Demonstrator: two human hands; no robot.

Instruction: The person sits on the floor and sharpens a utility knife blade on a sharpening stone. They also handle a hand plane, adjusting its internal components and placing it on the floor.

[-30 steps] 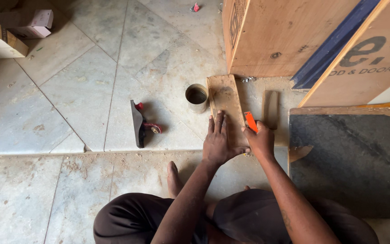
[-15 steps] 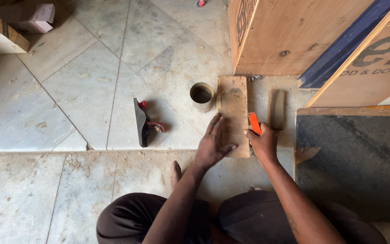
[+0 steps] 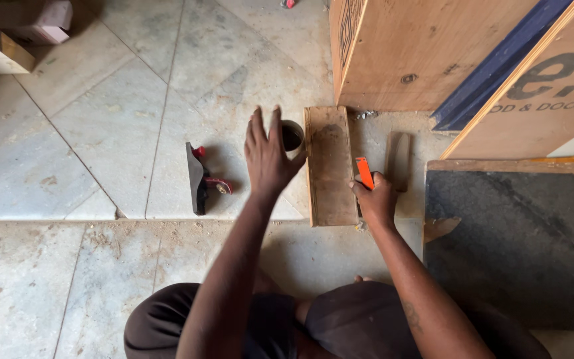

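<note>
The person sits on the stone floor [image 3: 88, 133] with a flat wooden block [image 3: 330, 166] lying lengthwise in front of the knees.

Left hand [image 3: 268, 156]: a second ago it lay flat on the near end of the block, pressing it down. It has since lifted off and moved left. It is now open, fingers spread, holding nothing, poised over the floor just beside the block's left edge, with the fingertips reaching a small round dark cup [image 3: 292, 135] that stands at the block's upper left corner. Whether the fingers touch the cup cannot be told.

Right hand [image 3: 375, 198]: closed around an orange-handled tool [image 3: 365, 171] at the block's right edge, where it was a second ago. The working end is hidden behind the hand.

Block: unmoved, flat on the floor, no longer held down.

Judgement: with the steadying hand gone, work on the block appears paused while the free hand goes toward the cup.

Nearby: a black and red hand tool [image 3: 200, 178] lies well to the left; a short wooden strip [image 3: 398, 159] lies right of the orange tool; plywood boards [image 3: 420, 46] lean beyond.
</note>
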